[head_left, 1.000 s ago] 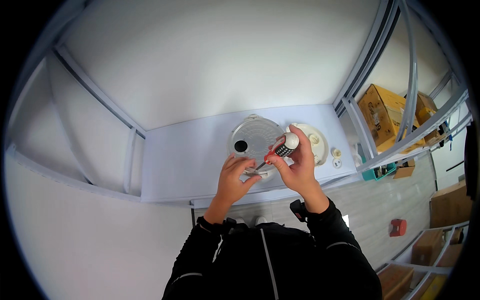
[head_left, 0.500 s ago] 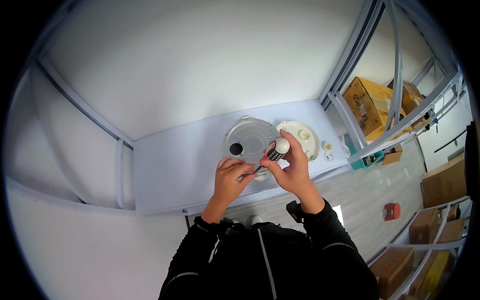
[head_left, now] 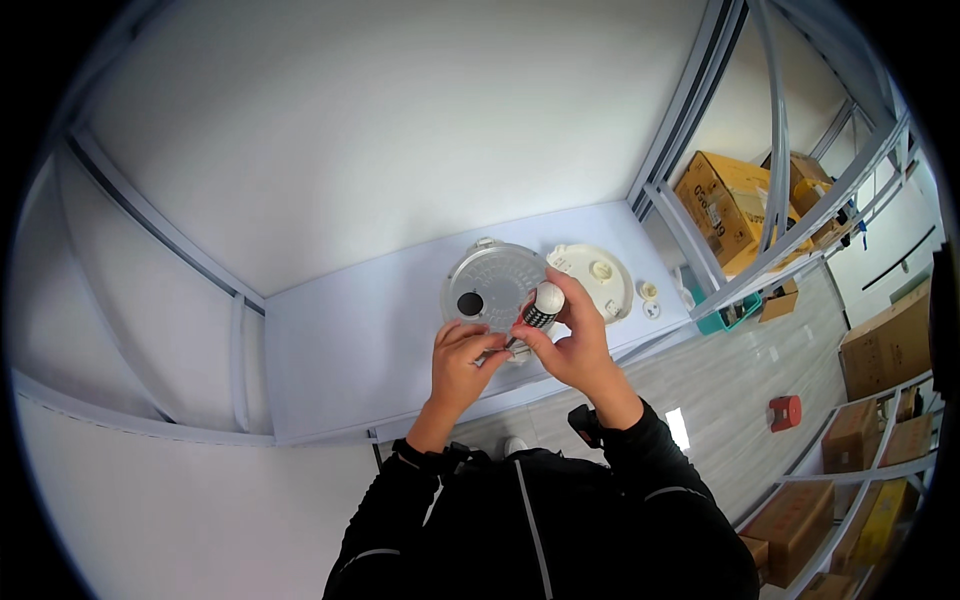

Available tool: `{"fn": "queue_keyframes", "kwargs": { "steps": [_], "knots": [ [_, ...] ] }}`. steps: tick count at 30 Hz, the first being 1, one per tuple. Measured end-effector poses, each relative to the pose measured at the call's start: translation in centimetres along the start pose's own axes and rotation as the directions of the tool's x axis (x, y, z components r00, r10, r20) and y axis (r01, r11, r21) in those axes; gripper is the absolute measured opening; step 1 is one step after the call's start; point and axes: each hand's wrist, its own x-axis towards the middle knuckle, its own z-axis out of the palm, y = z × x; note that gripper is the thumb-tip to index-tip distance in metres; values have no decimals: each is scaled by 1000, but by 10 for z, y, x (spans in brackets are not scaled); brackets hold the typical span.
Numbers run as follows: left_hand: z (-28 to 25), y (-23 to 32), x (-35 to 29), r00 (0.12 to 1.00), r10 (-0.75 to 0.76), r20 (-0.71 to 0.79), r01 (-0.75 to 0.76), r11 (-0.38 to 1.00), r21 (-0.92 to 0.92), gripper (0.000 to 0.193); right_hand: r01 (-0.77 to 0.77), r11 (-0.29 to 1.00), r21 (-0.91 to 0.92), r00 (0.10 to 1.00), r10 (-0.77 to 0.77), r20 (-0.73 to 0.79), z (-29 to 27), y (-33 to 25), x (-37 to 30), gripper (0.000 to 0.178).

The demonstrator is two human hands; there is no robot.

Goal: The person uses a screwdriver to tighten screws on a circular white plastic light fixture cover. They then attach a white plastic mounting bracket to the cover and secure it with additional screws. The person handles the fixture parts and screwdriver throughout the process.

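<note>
Screwdriver (head_left: 540, 305), with its white knob and black-and-white grip, is sitting in my right hand (head_left: 572, 345); my fingers are wrapping closed around the handle, and the tool is leaning with the knob up and to the right, the shaft running down and to the left toward my left hand (head_left: 462, 358). That left hand is pinching its fingertips together at the tip end of the shaft; whether it is gripping a small part there I cannot tell, as it is too small to make out. Both hands are hovering over the near edge of the grey lid (head_left: 490, 285), a round disc with a dark hole on its left side, lying flat on the table (head_left: 350, 340). Just to the right of it, touching or almost touching, a white round cover (head_left: 598, 275) is lying flat too. Farther right, near the table's right edge, two small white parts (head_left: 650, 298) are sitting apart from the covers. Beyond the table to the right, cardboard boxes (head_left: 725, 205) are standing among metal shelf rails, and a teal bin (head_left: 738, 312) is resting on the floor.
</note>
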Motion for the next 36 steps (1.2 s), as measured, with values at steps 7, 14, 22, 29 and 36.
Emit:
{"fn": "queue_keyframes", "kwargs": {
  "steps": [7,14,22,29,36],
  "knots": [
    [0,1,-2,1000,-19,0,19,1000,2,21,89,969,-229,995,-78,58,3,-24,16,79],
    [1,1,-4,999,-40,1,40,999,-9,20,217,968,-125,976,-215,31,10,-37,33,60],
    [1,1,-3,998,-56,1,56,997,-44,20,121,958,-260,992,-112,51,9,-38,29,53],
    [2,-1,-4,995,-96,17,97,993,-62,21,118,980,-159,991,-106,80,10,-62,42,52],
    [0,-1,-2,995,-101,12,102,991,-87,22,157,928,-338,988,-147,56,13,-67,38,56]
  ]
}}
